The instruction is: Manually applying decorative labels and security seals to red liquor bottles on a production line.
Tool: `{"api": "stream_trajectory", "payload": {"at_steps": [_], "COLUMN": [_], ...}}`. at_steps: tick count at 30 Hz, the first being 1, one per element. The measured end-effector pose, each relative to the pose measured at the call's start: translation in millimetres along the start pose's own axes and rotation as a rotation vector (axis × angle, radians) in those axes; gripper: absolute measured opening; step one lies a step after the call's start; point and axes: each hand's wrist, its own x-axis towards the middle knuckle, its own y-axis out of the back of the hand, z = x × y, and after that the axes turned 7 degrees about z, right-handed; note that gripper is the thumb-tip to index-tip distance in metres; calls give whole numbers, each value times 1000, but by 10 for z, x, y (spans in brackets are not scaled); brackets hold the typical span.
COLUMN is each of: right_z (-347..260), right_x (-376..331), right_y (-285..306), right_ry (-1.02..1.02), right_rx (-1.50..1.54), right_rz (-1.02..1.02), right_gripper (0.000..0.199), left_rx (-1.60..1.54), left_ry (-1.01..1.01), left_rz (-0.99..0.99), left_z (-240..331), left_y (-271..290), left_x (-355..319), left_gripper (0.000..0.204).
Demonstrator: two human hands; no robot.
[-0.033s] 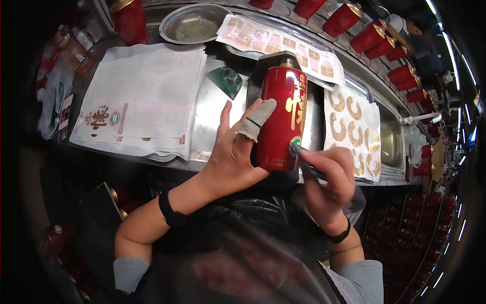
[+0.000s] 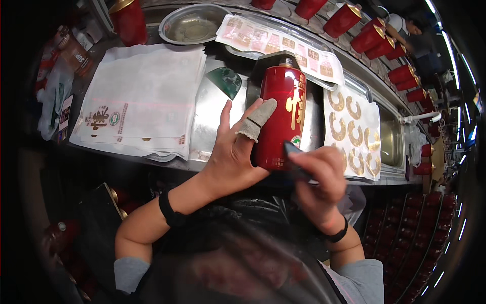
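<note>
A red bottle with gold characters lies lengthwise on a metal stand on the steel worktop, neck pointing away from me. My left hand rests against its left side, and the index finger, wrapped in a grey fabric cot, presses on the bottle's body. My right hand grips a dark flat tool. Its tip touches the bottle's lower end beside a small round label.
A stack of white printed sheets lies at left, a sheet of gold crescent stickers at right, and a strip of small labels behind. Also here: a steel bowl, a green plastic piece, rows of red bottles, and another person.
</note>
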Motion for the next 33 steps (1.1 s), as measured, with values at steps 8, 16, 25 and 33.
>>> {"api": "stream_trajectory", "payload": {"at_steps": [8,16,25,33], "right_z": [-27,-59,452,950], "right_x": [-139,-79,465,-211], "right_y": [-22,-76,-207,71], "right_ry": [160,309,-332,460], "right_rx": [-58,-87,190,-23], "right_rz": [16,8,-68,-19], "right_gripper": [45,36,13,21], "left_rx": [-23,-12,81,-6], "left_ry": [11,22,-131,-65], "left_rz": [-17,-6,9,145], "left_z": [-3,-34,-143,30], "left_y": [2,-29,-180,-315], "left_x": [1,-20,-98,-132], "left_gripper": [98,89,72,60]}}
